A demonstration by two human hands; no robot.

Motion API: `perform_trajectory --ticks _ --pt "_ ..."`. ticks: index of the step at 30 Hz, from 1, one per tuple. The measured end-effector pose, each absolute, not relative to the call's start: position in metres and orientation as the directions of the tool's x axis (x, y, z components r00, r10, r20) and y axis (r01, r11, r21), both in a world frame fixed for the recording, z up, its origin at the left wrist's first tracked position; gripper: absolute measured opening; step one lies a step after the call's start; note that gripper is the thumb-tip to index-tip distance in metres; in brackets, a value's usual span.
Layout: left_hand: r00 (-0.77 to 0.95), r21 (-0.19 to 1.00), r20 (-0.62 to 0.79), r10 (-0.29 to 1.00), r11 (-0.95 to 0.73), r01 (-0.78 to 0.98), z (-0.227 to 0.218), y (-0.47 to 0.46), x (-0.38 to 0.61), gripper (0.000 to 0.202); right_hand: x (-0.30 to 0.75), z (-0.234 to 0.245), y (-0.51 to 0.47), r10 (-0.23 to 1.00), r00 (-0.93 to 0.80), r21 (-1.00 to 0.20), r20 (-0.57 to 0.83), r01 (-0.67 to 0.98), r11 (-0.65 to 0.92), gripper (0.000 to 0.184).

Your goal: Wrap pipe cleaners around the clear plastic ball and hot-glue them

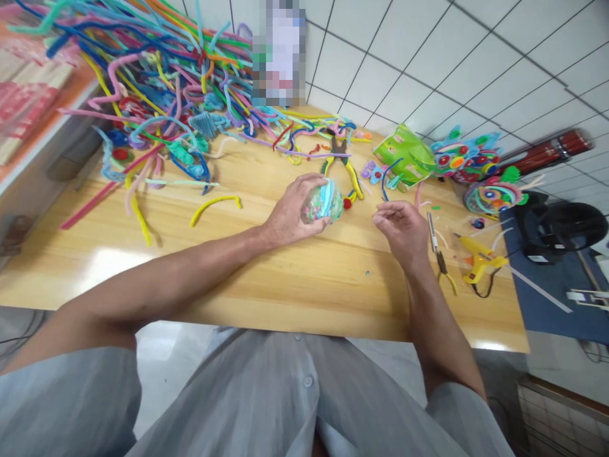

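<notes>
My left hand [290, 216] is wrapped round a clear, rounded container [335, 206] with small colourful bits inside and a light-blue fuzzy strip across it. To the right, my right hand [404, 231] is raised off the wood with thumb and fingertips pinched together. Whatever those fingers hold, if anything, is too small to make out. Just beyond the container lie yellow-and-black pliers [354, 178], jaws pointing away from me. A small red curl [347, 203] rests by their handle.
Tangled pipe cleaners [190, 89] are heaped at the back left. On the right are a green packet [404, 155], decorated fuzzy figures [495, 193], a yellow glue gun [480, 260] and small yellow-handled cutters [445, 270]. One yellow pipe cleaner [214, 206] lies left of my hand.
</notes>
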State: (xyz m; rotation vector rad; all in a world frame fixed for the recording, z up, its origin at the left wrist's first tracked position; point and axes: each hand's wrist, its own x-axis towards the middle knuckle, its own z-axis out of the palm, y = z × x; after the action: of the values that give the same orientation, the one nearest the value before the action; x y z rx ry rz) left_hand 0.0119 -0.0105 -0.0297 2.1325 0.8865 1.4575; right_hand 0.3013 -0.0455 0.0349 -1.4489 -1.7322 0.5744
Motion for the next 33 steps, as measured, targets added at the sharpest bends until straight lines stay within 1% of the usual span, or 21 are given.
perform_trajectory --ticks 3,7,11,15,20,24,29,31,33 --pt "0.301 0.637 0.665 0.684 -0.729 0.249 -0.027 -0.016 0.012 0.077 0.308 0.026 -0.027 0.958 0.01 -0.757 0.287 0.615 0.221 0.023" --pt "0.342 0.642 0.649 0.68 -0.73 0.235 -0.026 -0.02 0.011 0.08 0.318 0.009 -0.013 0.956 0.129 -0.821 0.265 0.55 0.154 0.028" --pt "0.329 0.652 0.643 0.692 -0.72 0.239 -0.026 -0.019 0.009 0.076 0.33 -0.001 -0.005 0.94 0.237 -0.865 0.245 0.492 0.102 0.032" --pt "0.318 0.657 0.643 0.697 -0.715 0.238 -0.026 -0.018 0.009 0.074 0.336 -0.003 -0.002 0.935 0.25 -0.852 0.25 0.516 0.09 0.036" --pt "0.301 0.664 0.652 0.696 -0.716 0.216 -0.027 -0.017 0.01 0.072 0.333 -0.003 -0.004 0.917 0.251 -0.832 0.309 0.538 0.133 0.038" --pt "0.312 0.656 0.653 0.69 -0.721 0.223 -0.028 -0.015 0.01 0.072 0.342 0.003 -0.003 0.889 0.261 -0.78 0.375 0.607 0.151 0.039" --pt "0.302 0.651 0.661 0.687 -0.725 0.225 -0.028 -0.013 0.011 0.07 0.37 0.015 0.003 0.795 0.299 -0.683 0.528 0.706 0.189 0.033" --pt "0.297 0.652 0.665 0.685 -0.727 0.216 -0.028 -0.013 0.011 0.069 0.379 0.021 0.004 0.795 0.256 -0.623 0.551 0.76 0.187 0.03" --pt "0.295 0.65 0.67 0.681 -0.73 0.209 -0.027 -0.013 0.011 0.068 0.384 0.028 -0.002 0.824 0.16 -0.517 0.544 0.837 0.178 0.034"
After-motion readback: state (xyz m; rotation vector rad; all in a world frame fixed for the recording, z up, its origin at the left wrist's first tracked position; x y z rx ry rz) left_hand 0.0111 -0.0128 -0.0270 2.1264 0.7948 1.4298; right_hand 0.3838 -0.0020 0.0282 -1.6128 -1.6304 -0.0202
